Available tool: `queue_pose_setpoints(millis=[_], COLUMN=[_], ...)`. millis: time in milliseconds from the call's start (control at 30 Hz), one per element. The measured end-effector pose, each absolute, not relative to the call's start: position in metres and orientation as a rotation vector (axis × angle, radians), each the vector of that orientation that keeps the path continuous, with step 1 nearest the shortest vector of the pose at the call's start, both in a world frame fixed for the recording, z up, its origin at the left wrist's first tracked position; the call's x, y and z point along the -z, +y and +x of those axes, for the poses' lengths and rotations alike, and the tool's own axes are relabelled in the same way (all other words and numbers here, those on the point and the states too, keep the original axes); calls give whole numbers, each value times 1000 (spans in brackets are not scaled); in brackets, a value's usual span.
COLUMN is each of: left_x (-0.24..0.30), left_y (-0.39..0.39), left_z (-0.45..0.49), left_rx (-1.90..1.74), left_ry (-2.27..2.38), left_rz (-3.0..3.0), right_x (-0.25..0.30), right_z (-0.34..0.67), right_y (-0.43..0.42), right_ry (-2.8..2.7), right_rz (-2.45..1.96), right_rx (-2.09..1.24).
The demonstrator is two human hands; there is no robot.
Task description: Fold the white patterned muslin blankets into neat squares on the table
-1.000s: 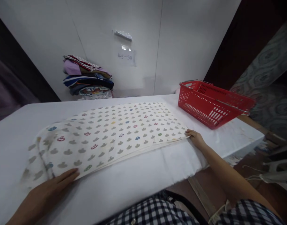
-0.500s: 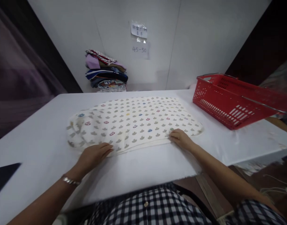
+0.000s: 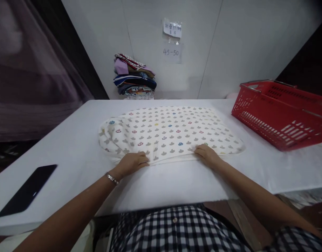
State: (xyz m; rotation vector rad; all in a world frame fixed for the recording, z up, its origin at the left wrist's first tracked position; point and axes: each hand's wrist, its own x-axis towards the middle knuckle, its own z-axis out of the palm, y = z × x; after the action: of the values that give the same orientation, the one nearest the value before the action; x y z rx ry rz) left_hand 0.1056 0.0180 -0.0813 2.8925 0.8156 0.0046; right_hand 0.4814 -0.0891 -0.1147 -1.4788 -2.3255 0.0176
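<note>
A white cloth (image 3: pixel 166 131) printed with small grey, red and blue figures lies spread on the white table (image 3: pixel 79 147). It looks folded, with a second layer showing along the near edge, and it is bunched at its left end. My left hand (image 3: pixel 131 163) pinches the near edge left of the middle, its fingers closed on the fabric. Farther right along the same edge, my right hand (image 3: pixel 208 155) also grips the cloth between thumb and fingers. The fingertips of both hands are partly hidden.
A red plastic basket (image 3: pixel 279 119) with metal handles stands at the right of the table. Folded clothes (image 3: pixel 134 78) are stacked at the back against the wall. At the left front lies a flat black object (image 3: pixel 28 189). Paper signs (image 3: pixel 172 52) hang on the wall.
My view has turned left, so everything sits farther right and the black object shows whole. My right hand has shifted slightly left along the cloth's edge, closer to the left hand.
</note>
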Motion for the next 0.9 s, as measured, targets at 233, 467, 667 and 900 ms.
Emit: queue_pose_setpoints(millis=[233,467,667,900], left_x=[84,79,76,80], left_y=[16,8,3,-1], left_z=[99,90,86,86], left_rx=[-92,-164,-170,-72], left_ry=[790,693,660,660], left_rz=[2864,2872,2919,2989], right_x=[115,111,109,108], right_z=[484,477,476,475], right_y=[-109,-123,-126,-128], right_ry=[-2347,-2364,-2337,-2378], right_rz=[-1461,-1456,-1442,-1502], right_rx=[-7,20,51,50])
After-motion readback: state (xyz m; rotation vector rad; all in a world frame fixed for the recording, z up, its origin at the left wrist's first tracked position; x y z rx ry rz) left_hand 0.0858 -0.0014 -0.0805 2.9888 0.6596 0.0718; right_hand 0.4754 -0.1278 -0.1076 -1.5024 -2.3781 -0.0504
